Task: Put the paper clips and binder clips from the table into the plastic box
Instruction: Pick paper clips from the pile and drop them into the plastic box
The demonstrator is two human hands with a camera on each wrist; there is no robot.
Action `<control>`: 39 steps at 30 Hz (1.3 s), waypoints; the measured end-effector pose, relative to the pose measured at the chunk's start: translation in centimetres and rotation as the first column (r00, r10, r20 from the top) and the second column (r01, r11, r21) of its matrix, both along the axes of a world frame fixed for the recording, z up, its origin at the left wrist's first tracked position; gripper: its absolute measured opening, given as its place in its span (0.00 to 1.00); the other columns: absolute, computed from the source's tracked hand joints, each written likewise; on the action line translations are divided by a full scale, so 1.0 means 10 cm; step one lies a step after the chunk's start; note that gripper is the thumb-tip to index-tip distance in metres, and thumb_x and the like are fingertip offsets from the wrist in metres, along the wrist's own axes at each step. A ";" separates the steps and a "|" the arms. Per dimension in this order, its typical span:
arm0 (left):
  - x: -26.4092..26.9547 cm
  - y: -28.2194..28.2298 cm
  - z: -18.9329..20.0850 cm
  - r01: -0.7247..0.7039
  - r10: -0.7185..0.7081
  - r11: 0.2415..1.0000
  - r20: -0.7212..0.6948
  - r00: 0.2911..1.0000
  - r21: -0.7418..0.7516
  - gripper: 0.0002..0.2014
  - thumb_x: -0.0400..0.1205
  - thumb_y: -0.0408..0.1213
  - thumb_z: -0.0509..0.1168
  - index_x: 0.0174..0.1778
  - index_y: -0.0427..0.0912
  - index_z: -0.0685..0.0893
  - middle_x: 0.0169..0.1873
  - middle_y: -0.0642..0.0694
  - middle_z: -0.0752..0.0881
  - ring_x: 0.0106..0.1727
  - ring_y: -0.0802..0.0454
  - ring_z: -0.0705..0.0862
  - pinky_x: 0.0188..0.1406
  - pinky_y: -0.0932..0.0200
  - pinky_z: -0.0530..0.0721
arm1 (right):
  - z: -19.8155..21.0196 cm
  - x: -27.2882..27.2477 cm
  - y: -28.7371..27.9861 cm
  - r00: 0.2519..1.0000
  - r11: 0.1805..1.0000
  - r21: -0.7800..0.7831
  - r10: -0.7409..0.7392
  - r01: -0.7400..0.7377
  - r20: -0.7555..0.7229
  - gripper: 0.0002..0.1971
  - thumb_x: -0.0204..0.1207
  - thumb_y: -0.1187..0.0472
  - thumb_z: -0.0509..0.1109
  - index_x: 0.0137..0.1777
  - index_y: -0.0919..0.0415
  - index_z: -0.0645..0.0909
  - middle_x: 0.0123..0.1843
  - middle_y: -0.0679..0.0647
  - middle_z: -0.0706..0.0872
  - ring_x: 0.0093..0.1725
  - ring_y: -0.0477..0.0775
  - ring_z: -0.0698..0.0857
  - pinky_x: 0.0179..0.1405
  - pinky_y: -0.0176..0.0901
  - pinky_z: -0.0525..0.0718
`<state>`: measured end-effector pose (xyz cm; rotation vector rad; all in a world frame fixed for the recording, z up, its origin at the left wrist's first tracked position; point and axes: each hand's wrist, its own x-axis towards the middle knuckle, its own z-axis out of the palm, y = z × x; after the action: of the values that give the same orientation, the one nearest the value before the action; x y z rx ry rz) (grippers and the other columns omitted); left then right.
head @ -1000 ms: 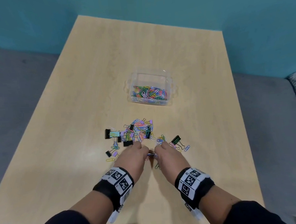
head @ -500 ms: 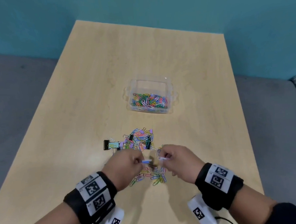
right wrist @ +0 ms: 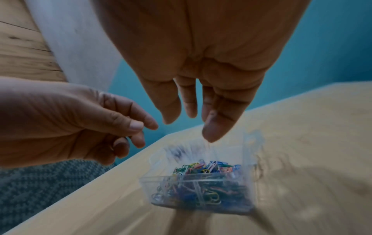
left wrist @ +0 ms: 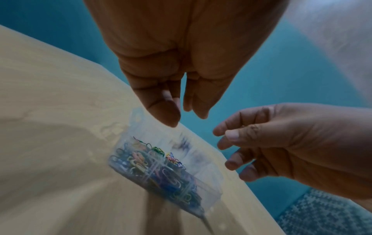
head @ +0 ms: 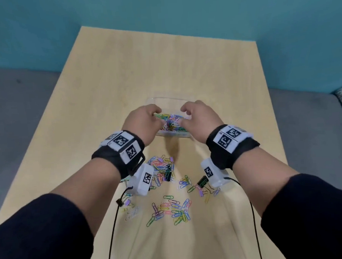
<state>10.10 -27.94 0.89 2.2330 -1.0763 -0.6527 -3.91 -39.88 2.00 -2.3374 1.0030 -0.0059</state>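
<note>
The clear plastic box (head: 174, 134) stands mid-table, part filled with coloured paper clips (head: 170, 122). Both hands hover just above it, my left hand (head: 145, 118) over its left side and my right hand (head: 197, 116) over its right. In the left wrist view the left hand (left wrist: 185, 114) has relaxed fingers pointing down at the box (left wrist: 165, 167) and holds nothing. The right hand (right wrist: 191, 122) hangs the same way over the box (right wrist: 201, 182), empty. Loose paper clips (head: 171, 210) and black binder clips (head: 202, 181) lie scattered on the table nearer me.
The light wooden table (head: 123, 76) is bare beyond and beside the box. A teal wall rises behind it, with grey floor on both sides. Wrist camera cables (head: 112, 231) hang over the near part of the table.
Both hands rose from the loose pile, each pinching clips, and moved forward over the box. Their fingers have loosened and now hold nothing.
</note>
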 end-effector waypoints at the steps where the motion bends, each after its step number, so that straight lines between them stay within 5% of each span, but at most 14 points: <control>1: -0.02 0.12 -0.01 -0.019 0.019 1.000 -0.001 1.000 -0.021 0.10 0.76 0.43 0.68 0.52 0.48 0.84 0.39 0.48 0.86 0.38 0.46 0.85 0.46 0.50 0.84 | 0.00 -0.10 0.06 1.000 1.000 -0.027 0.003 -0.003 0.028 0.12 0.76 0.56 0.68 0.58 0.55 0.81 0.53 0.53 0.78 0.45 0.56 0.81 0.48 0.48 0.79; 4: -0.25 0.67 -0.09 -0.002 0.002 1.000 0.036 0.999 -0.014 0.06 0.77 0.41 0.67 0.49 0.48 0.84 0.41 0.50 0.83 0.38 0.50 0.84 0.45 0.54 0.82 | -0.07 -0.59 0.36 0.997 0.999 -0.031 0.027 -0.024 0.072 0.04 0.76 0.60 0.66 0.49 0.55 0.81 0.47 0.53 0.81 0.41 0.55 0.81 0.45 0.48 0.78; 8: -0.78 1.59 -0.24 0.245 -0.249 0.968 0.098 0.964 0.050 0.09 0.77 0.44 0.59 0.46 0.48 0.82 0.41 0.52 0.79 0.41 0.54 0.79 0.42 0.58 0.77 | -0.39 -1.44 0.88 0.998 0.998 0.043 -0.051 0.052 -0.028 0.07 0.75 0.62 0.61 0.47 0.55 0.80 0.45 0.52 0.79 0.43 0.56 0.81 0.46 0.51 0.80; 13: -1.04 2.26 -0.45 0.214 -0.263 0.949 0.209 0.942 0.230 0.16 0.76 0.45 0.54 0.54 0.47 0.81 0.53 0.48 0.78 0.49 0.44 0.77 0.47 0.50 0.83 | -0.65 -1.94 1.29 0.994 0.998 -0.048 -0.032 0.028 -0.100 0.24 0.66 0.65 0.58 0.62 0.59 0.80 0.57 0.54 0.79 0.53 0.59 0.77 0.54 0.46 0.79; 17: -1.04 2.38 -0.51 0.119 -0.208 0.951 0.305 0.929 0.285 0.21 0.74 0.45 0.52 0.58 0.43 0.81 0.56 0.43 0.79 0.52 0.41 0.74 0.51 0.47 0.83 | -0.61 -1.87 1.45 0.985 0.982 -0.163 0.074 -0.099 -0.158 0.24 0.62 0.65 0.60 0.59 0.61 0.80 0.54 0.56 0.81 0.48 0.62 0.77 0.46 0.55 0.83; 20: -1.04 2.39 -0.52 0.177 -0.293 0.927 0.342 0.893 0.331 0.23 0.73 0.44 0.52 0.60 0.41 0.81 0.60 0.39 0.81 0.55 0.40 0.74 0.56 0.50 0.78 | -0.60 -1.85 1.60 0.948 0.966 -0.183 0.123 -0.182 -0.294 0.25 0.60 0.61 0.54 0.57 0.60 0.81 0.54 0.55 0.82 0.48 0.62 0.78 0.41 0.53 0.83; 23: -1.08 2.41 -0.52 0.224 -0.349 0.902 0.317 0.882 0.369 0.23 0.74 0.45 0.52 0.61 0.41 0.81 0.63 0.38 0.80 0.57 0.40 0.77 0.55 0.49 0.83 | -0.60 -1.87 1.79 0.922 0.953 -0.175 0.175 -0.247 -0.346 0.25 0.58 0.62 0.54 0.55 0.59 0.82 0.54 0.54 0.82 0.47 0.61 0.79 0.39 0.52 0.82; 29: -1.14 2.42 -0.53 0.248 -0.372 0.894 0.308 0.875 0.374 0.24 0.75 0.45 0.52 0.66 0.42 0.78 0.65 0.39 0.76 0.63 0.40 0.76 0.58 0.48 0.83 | -0.64 -1.92 1.59 0.950 0.973 -0.190 0.069 -0.132 -0.305 0.31 0.60 0.63 0.60 0.68 0.64 0.75 0.69 0.62 0.77 0.69 0.66 0.76 0.62 0.57 0.81; 39: -1.33 2.39 -0.61 0.380 -0.464 0.878 0.323 0.825 0.292 0.23 0.75 0.44 0.54 0.64 0.42 0.79 0.66 0.40 0.77 0.66 0.44 0.74 0.66 0.55 0.69 | -0.61 -1.79 2.08 0.941 0.961 -0.146 0.189 -0.236 -0.280 0.34 0.60 0.63 0.51 0.69 0.63 0.76 0.66 0.61 0.81 0.68 0.63 0.79 0.66 0.56 0.79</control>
<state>-3.24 -3.99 -5.21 2.3837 -1.8205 -0.5342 -21.82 -19.06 -4.07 -2.6529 0.8956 0.3221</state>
